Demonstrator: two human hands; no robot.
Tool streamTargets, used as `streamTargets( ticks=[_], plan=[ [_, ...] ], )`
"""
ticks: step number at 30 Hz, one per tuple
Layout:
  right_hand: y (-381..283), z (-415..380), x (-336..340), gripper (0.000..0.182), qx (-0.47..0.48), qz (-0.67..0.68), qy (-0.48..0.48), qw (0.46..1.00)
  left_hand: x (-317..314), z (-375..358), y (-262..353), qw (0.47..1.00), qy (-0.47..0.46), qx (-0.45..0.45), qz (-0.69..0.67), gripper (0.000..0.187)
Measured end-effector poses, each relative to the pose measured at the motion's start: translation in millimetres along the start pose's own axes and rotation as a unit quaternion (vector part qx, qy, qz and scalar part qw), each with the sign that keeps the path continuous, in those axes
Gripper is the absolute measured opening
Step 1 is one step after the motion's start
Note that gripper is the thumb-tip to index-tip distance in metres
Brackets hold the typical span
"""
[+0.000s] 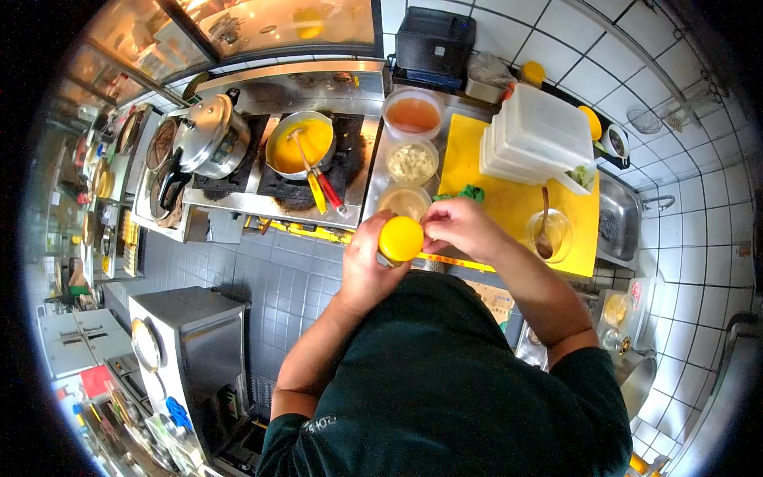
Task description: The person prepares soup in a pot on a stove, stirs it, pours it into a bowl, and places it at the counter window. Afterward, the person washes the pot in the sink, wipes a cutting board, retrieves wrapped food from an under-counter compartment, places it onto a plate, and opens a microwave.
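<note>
My left hand (367, 262) is wrapped around a jar with a round yellow lid (401, 238), held in front of my chest at the counter's edge. At the lid's right side, my right hand (462, 228) is closed in a pinch; what its fingertips grip, if anything, is too small to make out. Just beyond the jar stands a tub of pale liquid (407, 203), partly hidden by my hands. Behind it are a tub of pale chopped pieces (412, 162) and a tub of reddish-orange liquid (413, 115). A green crumpled thing (469, 193) lies near my right hand.
On the stove, a pan of yellow liquid (280, 163) holds utensils with red and yellow handles, beside a pressure cooker (211, 135). White plastic containers (540, 127) and a bowl with a wooden spoon (563, 238) sit on a yellow board (505, 230). A sink (616, 215) is at right.
</note>
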State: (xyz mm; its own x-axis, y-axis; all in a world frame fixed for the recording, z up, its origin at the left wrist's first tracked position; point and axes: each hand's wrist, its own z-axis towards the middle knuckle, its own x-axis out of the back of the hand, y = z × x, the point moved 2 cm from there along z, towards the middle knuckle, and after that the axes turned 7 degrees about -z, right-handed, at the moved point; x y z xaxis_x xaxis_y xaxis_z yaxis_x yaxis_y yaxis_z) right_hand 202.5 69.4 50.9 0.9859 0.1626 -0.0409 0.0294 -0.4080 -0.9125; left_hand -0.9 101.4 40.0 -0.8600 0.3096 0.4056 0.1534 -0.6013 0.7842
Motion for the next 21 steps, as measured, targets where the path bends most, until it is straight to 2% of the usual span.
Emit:
streamTargets(
  ticks=[1, 4, 5, 8, 9, 12, 13, 14, 15, 16, 17, 18, 19, 20, 21],
  plan=[
    [-0.5, -0.5, -0.3, 0.013, 0.008, 0.043, 0.006, 0.999, -0.1, -1.5, 1.1, 0.999, 0.007, 0.039, -0.031, 0.070],
    [-25.8, -11.0, -8.0, 0.017, 0.197, -0.101, 0.058, 0.973, 4.9, -4.8, -0.9, 0.975, -0.023, 0.135, -0.177, 0.069],
    [-33.3, -14.2, -5.4, 0.025, 0.276, -0.210, 0.066, 0.936, 7.5, -6.0, -1.9, 0.958, -0.041, 0.163, -0.234, 0.069],
    [-44.7, -18.3, -7.4, 0.030, 0.399, -0.246, 0.040, 0.883, 16.3, -5.2, 4.2, 0.914, -0.096, 0.179, -0.352, 0.069],
    [-50.7, -21.1, -8.3, 0.032, 0.413, -0.255, 0.039, 0.873, 19.6, -2.6, 9.4, 0.897, -0.110, 0.197, -0.380, 0.073],
    [-81.1, -30.1, -13.5, 0.041, 0.465, -0.283, 0.029, 0.838, 27.4, 2.5, 19.3, 0.806, -0.134, 0.251, -0.518, 0.078],
    [-85.0, -36.2, -16.6, 0.053, 0.457, -0.302, 0.036, 0.836, 31.4, 8.6, 29.1, 0.796, -0.129, 0.232, -0.543, 0.083],
    [-94.2, -43.4, -21.9, 0.064, 0.479, -0.312, 0.019, 0.820, 34.5, 14.8, 45.9, 0.716, -0.161, 0.247, -0.633, 0.082],
    [-100.0, -48.9, -32.2, 0.071, 0.545, -0.248, -0.008, 0.801, 37.2, 16.2, 56.8, 0.672, -0.192, 0.232, -0.676, 0.082],
    [-112.4, -62.6, -46.2, 0.075, 0.564, -0.218, -0.026, 0.796, 48.4, 20.6, 75.5, 0.674, -0.246, 0.212, -0.664, 0.081],
    [-122.6, -76.3, -59.0, 0.079, 0.580, -0.223, -0.019, 0.784, 40.6, 29.0, 113.5, 0.640, -0.249, 0.153, -0.711, 0.074],
    [-134.8, -91.6, -70.4, 0.068, 0.606, -0.212, 0.012, 0.766, 33.0, 37.0, 151.6, 0.595, -0.255, 0.095, -0.756, 0.068],
    [-135.0, -97.7, -79.3, 0.050, 0.651, -0.186, 0.019, 0.736, 22.3, 40.1, 159.2, 0.490, -0.205, 0.022, -0.847, 0.060],
    [-136.6, -104.6, -89.4, 0.036, 0.672, -0.145, 0.041, 0.725, 11.7, 42.2, 166.6, 0.356, -0.175, -0.059, -0.916, 0.055],
    [-139.7, -112.5, -99.8, 0.023, 0.690, -0.103, 0.065, 0.713, 20.0, 48.3, 172.0, 0.408, -0.211, -0.107, -0.882, 0.054]
  ],
)
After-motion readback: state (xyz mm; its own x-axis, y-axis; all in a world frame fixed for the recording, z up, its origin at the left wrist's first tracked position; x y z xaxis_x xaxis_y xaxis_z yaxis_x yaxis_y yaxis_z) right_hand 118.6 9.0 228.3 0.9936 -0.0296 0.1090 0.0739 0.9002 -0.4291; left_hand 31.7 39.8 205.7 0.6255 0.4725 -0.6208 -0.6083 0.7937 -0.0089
